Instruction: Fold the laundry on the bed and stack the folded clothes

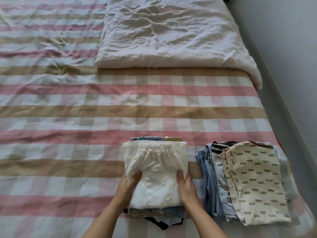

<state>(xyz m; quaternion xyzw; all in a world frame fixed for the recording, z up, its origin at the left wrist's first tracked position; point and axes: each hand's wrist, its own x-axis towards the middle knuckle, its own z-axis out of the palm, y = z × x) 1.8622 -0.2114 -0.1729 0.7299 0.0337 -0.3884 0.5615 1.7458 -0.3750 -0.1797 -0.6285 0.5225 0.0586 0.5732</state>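
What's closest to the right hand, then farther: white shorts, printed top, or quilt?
1. white shorts: gripped by the right hand.
2. printed top: to its right, atop the blue stack.
3. quilt: far across the bed.

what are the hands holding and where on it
The folded white garment atop the stack: left hand grips its left side edge, right hand its right side edge.
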